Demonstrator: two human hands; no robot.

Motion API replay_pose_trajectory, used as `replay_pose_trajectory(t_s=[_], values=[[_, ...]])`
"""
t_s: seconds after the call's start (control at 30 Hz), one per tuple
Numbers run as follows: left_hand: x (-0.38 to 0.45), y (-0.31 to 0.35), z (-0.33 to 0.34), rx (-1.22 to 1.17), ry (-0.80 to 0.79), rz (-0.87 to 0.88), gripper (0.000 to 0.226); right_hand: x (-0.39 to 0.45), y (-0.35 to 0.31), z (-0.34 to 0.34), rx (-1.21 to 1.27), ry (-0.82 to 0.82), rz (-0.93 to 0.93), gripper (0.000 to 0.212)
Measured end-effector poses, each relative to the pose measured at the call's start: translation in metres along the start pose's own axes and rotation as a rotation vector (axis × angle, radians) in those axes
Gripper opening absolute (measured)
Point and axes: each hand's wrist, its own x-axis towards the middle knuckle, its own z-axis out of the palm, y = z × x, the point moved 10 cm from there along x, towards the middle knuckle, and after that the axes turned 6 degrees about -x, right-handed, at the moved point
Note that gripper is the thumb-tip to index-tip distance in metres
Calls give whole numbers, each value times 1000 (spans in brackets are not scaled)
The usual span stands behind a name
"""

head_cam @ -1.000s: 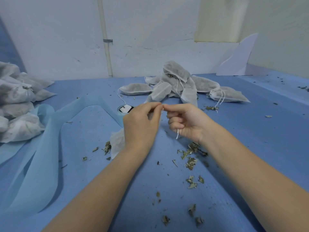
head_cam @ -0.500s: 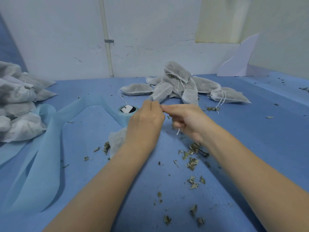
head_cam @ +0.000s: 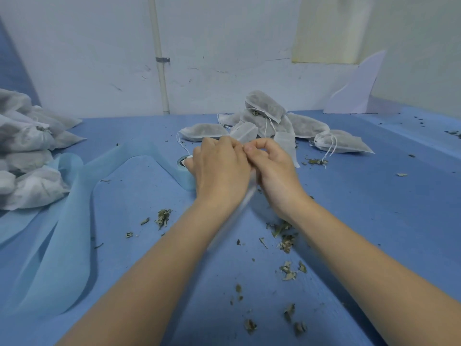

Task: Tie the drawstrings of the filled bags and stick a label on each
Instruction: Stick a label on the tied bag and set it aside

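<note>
My left hand (head_cam: pixel 219 168) and my right hand (head_cam: pixel 273 171) meet above the middle of the blue table (head_cam: pixel 374 221). Their curled fingertips pinch a thin white drawstring where they touch. The string itself is hardly visible. Below the hands a white filled bag (head_cam: pixel 238 211) shows only as a blurred streak between my wrists. A roll of labels (head_cam: pixel 183 162) sits just left of my left hand, partly hidden by it. Its light blue backing strip (head_cam: pixel 62 245) trails off to the front left.
A heap of grey filled bags (head_cam: pixel 264 118) with loose strings lies behind my hands. Another stack of bags (head_cam: pixel 27 156) fills the left edge. Dried leaf crumbs (head_cam: pixel 287 240) litter the table in front. A white wall stands behind.
Both hands have moved farther from me and closer together. The bag that lay left of my left hand now swings blurred beneath the hands.
</note>
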Motion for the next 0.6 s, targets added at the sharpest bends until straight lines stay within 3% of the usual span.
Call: replay_pose_trajectory(t_s=[0.2,0.4,0.6], values=[[0,-3,-9,-10,48,-30,20,-1,-8,-9,-113,85,-86,16],[6,-21,-26,-15,145,-92,23,0,-10,-5,-125,57,-78,12],[4,-23,-2,-233,-32,-116,17,-2,-9,-23,-109,186,-43,11]])
